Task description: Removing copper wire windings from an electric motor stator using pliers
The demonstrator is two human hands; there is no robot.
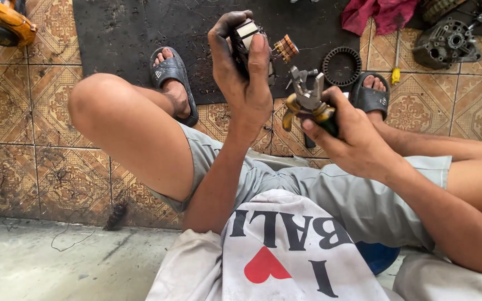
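- Head view, looking down at a person seated low over a patterned tile floor (40, 106) with knees spread, feet in dark sandals at the edge of a black rubber mat (135, 33).
- The left hand (246, 78), blackened with grease, is raised and closed around a small dark electrical part (246, 36) with a pale block on top, thumb and fingers wrapped tightly.
- The right hand (352, 134) grips the yellow-and-green handles of pliers (308, 100), fingers curled shut around them; the pliers' metal nose stands parted, pointing up toward the part but not touching it.
- The step in hand seems to be working on the held part with the pliers; the next move would call for steadying the part and bringing the nose onto one small piece of it.
- On the mat beyond: a small copper-wound piece (287, 47) and a dark toothed ring (342, 66). A grey metal housing (446, 42) and a red rag (383, 14) lie further right.
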